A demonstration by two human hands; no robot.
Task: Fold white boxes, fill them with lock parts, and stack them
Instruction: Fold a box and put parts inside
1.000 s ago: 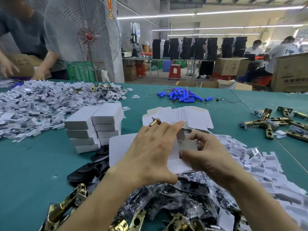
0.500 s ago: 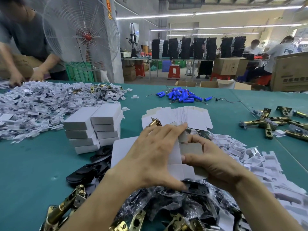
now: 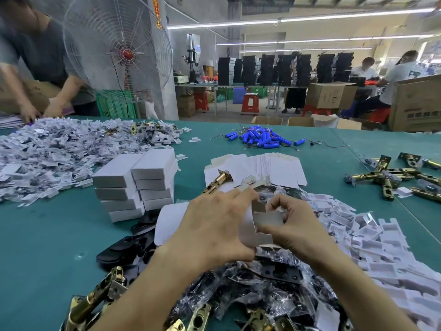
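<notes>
My left hand (image 3: 212,225) and my right hand (image 3: 290,225) both grip a half-folded white box (image 3: 259,223) just above the green table, its grey inside and open end flaps turned up towards me. A flat white box blank (image 3: 170,218) lies under my left hand. Behind it is a fan of flat white blanks (image 3: 269,170) with a brass latch (image 3: 217,181) lying on them. Two stacks of finished white boxes (image 3: 137,183) stand to the left. Bagged black lock parts (image 3: 269,283) lie heaped below my hands.
White card inserts (image 3: 372,237) are heaped at the right, a bigger heap (image 3: 59,149) at the left. Brass latches (image 3: 391,177) lie far right and at the bottom left (image 3: 95,299). Blue batteries (image 3: 260,138) sit at the back. Black plates (image 3: 128,244) lie by the stacks. Another person (image 3: 40,68) works at the far left.
The box has been opened up between my hands, from nearly flat to a curved tube. My right fingers have shifted up to its end flap. The person at the left has leaned lower.
</notes>
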